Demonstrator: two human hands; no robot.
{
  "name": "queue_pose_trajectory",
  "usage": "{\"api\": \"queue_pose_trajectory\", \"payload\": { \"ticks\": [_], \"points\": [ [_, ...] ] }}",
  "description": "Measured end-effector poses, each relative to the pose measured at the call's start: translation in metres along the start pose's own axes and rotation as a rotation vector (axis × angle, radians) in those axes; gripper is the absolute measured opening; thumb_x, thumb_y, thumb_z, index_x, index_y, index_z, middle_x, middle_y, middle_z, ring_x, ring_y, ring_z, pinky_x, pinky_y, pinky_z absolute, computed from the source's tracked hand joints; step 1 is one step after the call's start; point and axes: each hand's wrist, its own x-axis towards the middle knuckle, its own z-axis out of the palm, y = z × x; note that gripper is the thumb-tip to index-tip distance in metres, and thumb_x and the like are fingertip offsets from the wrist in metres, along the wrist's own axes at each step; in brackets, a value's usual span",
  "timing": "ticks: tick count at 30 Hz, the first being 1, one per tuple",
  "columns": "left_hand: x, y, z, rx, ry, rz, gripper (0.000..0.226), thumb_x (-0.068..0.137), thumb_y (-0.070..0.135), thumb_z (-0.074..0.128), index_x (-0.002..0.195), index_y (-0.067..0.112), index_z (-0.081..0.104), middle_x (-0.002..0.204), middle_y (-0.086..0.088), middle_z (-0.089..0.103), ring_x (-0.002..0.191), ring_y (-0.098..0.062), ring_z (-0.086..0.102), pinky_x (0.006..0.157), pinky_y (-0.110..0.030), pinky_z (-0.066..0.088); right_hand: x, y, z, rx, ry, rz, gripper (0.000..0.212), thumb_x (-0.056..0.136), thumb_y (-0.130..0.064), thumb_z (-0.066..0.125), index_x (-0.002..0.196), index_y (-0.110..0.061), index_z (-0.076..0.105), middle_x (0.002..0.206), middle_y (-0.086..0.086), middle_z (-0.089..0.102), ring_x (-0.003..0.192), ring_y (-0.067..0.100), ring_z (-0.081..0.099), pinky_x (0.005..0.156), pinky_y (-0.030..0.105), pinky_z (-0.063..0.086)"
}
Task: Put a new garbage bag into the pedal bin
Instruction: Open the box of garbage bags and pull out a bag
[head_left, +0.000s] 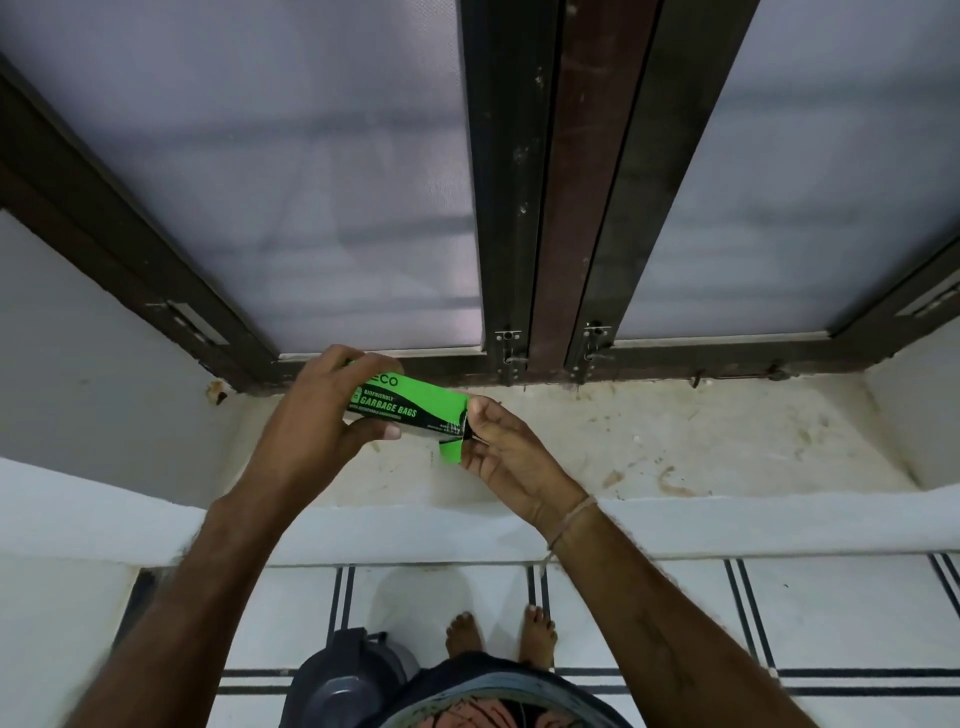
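above the stained window sill (675, 441), the left hand (317, 415) grips the green garbage bag box (410, 405); at its 3 o'clock end the right hand (506, 447) pinches the flap. pedal bin (348, 680) at 6 o'clock, on the floor.

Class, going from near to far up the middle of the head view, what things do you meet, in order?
Pedal bin → bare feet → striped floor tiles → stained sill → garbage bag box → window frame.

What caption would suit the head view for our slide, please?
Left hand holds a green garbage-bag box while right hand opens its end flap.
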Motion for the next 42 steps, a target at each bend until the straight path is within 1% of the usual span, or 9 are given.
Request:
{"api": "queue_pose_trajectory", "payload": {
  "ticks": [4, 11, 18, 27, 32, 35, 37, 39, 42],
  "points": [
    [-0.001, -0.006, 0.001, -0.064, -0.004, 0.003, 0.057, 0.074, 0.025, 0.091, 0.125, 0.025, 0.067, 0.119, 0.003, 0.062, 0.108, -0.023, 0.06, 0.087, -0.039, 0.052, 0.001, 0.002, -0.004, -0.048, 0.032, -0.085, 0.017, 0.103, -0.004, 0.056, 0.115, -0.008, 0.066, 0.107, 0.009, 0.072, 0.09, 0.011, 0.07, 0.076, 0.02, 0.058],
    [-0.016, -0.033, 0.017, -0.282, 0.011, -0.129, 0.059, 0.067, 0.059, 0.074, 0.119, 0.032, 0.064, 0.115, 0.002, 0.065, 0.1, -0.016, 0.064, 0.085, -0.032, 0.053, -0.006, -0.002, -0.025, -0.128, 0.211, -0.199, 0.015, 0.104, -0.009, 0.056, 0.108, -0.009, 0.071, 0.116, 0.011, 0.07, 0.101, 0.022, 0.07, 0.075, 0.023, 0.061],
    [-0.024, -0.07, 0.067, -0.26, 0.011, -0.288, 0.058, 0.075, 0.009, 0.09, 0.127, 0.016, 0.064, 0.125, -0.011, 0.059, 0.108, -0.027, 0.058, 0.084, -0.03, 0.045, -0.011, -0.003, -0.036, -0.087, 0.376, -0.279, 0.015, 0.103, -0.003, 0.055, 0.104, 0.001, 0.07, 0.112, 0.014, 0.071, 0.1, 0.023, 0.069, 0.074, 0.025, 0.064],
    [-0.028, -0.084, 0.104, -0.168, -0.012, -0.309, 0.06, 0.08, 0.003, 0.083, 0.135, 0.016, 0.063, 0.14, -0.014, 0.054, 0.118, -0.036, 0.06, 0.098, -0.04, 0.053, -0.019, -0.01, -0.048, -0.042, 0.388, -0.336, 0.032, 0.085, -0.021, 0.066, 0.107, 0.002, 0.071, 0.111, 0.017, 0.072, 0.096, 0.022, 0.072, 0.075, 0.025, 0.062],
    [-0.033, -0.061, 0.097, 0.205, 0.123, -0.298, 0.078, 0.075, 0.025, 0.089, 0.145, 0.021, 0.054, 0.153, -0.017, 0.044, 0.14, -0.04, 0.041, 0.105, -0.054, 0.041, -0.021, -0.006, -0.036, -0.069, 0.332, -0.304, 0.017, 0.102, -0.004, 0.055, 0.103, 0.0, 0.071, 0.102, 0.009, 0.076, 0.097, 0.022, 0.071, 0.079, 0.025, 0.063],
    [-0.042, -0.004, 0.095, -0.172, 0.379, -0.395, 0.05, 0.09, 0.031, 0.077, 0.131, 0.013, 0.055, 0.122, -0.01, 0.061, 0.108, -0.024, 0.058, 0.086, -0.033, 0.048, -0.022, -0.004, -0.026, -0.089, 0.287, -0.31, 0.015, 0.102, -0.003, 0.056, 0.102, 0.001, 0.07, 0.113, 0.013, 0.074, 0.105, 0.023, 0.07, 0.087, 0.029, 0.062],
    [-0.035, 0.03, 0.097, -0.712, 0.282, -0.589, 0.042, 0.098, 0.037, 0.066, 0.132, 0.015, 0.055, 0.116, -0.004, 0.067, 0.103, -0.016, 0.066, 0.08, -0.022, 0.054, -0.024, -0.001, -0.017, -0.135, 0.252, -0.308, 0.015, 0.101, -0.004, 0.058, 0.105, 0.0, 0.072, 0.12, 0.015, 0.073, 0.111, 0.024, 0.07, 0.09, 0.03, 0.061],
    [-0.025, 0.045, 0.101, -1.135, 0.208, -0.731, 0.051, 0.097, 0.049, 0.059, 0.133, 0.013, 0.057, 0.119, -0.008, 0.072, 0.11, -0.02, 0.071, 0.086, -0.026, 0.059, -0.028, 0.003, -0.007, -0.213, 0.203, -0.302, 0.017, 0.1, -0.004, 0.06, 0.111, 0.0, 0.073, 0.117, 0.013, 0.075, 0.111, 0.023, 0.071, 0.092, 0.031, 0.059],
    [-0.013, 0.046, 0.101, -1.295, 0.291, -0.762, 0.046, 0.099, 0.041, 0.061, 0.128, 0.005, 0.062, 0.12, -0.021, 0.073, 0.112, -0.031, 0.072, 0.089, -0.036, 0.062, -0.033, 0.011, 0.004, -0.359, 0.157, -0.29, 0.02, 0.098, -0.009, 0.066, 0.115, 0.0, 0.072, 0.111, 0.017, 0.077, 0.106, 0.023, 0.073, 0.095, 0.038, 0.06]
  ]
}}
